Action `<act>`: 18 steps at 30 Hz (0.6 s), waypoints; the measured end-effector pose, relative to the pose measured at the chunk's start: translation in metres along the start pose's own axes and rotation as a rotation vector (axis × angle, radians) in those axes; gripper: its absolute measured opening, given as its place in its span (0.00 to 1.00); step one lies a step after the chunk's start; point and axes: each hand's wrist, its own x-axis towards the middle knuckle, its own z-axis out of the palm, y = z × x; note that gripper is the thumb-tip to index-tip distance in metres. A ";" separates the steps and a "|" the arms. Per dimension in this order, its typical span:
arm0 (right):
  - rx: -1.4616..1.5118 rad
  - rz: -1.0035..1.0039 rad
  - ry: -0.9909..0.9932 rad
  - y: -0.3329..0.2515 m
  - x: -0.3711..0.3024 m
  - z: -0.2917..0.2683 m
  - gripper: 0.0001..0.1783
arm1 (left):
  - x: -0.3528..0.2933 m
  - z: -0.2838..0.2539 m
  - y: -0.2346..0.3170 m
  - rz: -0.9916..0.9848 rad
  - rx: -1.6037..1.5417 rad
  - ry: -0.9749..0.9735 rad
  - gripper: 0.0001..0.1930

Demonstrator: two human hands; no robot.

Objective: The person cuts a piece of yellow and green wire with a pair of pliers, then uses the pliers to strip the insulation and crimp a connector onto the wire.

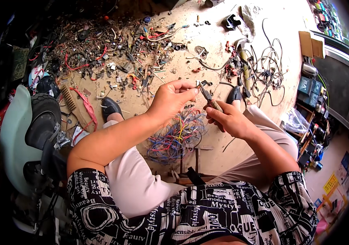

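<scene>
My left hand (170, 97) is closed in a pinch, thumb against forefinger, on a small pale piece (197, 84) whose kind I cannot make out. My right hand (228, 119) wraps round the handles of a pair of pliers (206, 94). The pliers' jaws point up and to the left and meet the small piece at my left fingertips; whether they grip it is too small to tell. Below my hands, between my legs, a tangle of thin blue, red and yellow wires (178, 136) lies on the floor.
Scrap bits (100, 53) cover the far left floor. A hammer (244, 65) lies beside looped grey cables (266, 73) at the far right. A brush (67, 98) and red strip (86, 107) are on the left, near a black wheel (42, 116). Blue boxes (310, 90) stand right.
</scene>
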 end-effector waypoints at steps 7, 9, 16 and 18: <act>-0.051 -0.014 0.027 0.002 0.001 -0.001 0.22 | 0.003 0.000 -0.001 -0.009 -0.003 0.013 0.11; -0.063 -0.026 0.042 0.007 0.002 -0.001 0.22 | 0.003 0.000 -0.001 -0.005 -0.013 0.011 0.11; -0.147 -0.072 0.096 0.006 0.002 -0.001 0.23 | 0.004 -0.001 -0.002 -0.012 -0.030 0.013 0.11; -0.144 -0.055 0.102 0.005 0.002 -0.001 0.24 | 0.004 -0.001 -0.002 -0.013 -0.029 0.015 0.11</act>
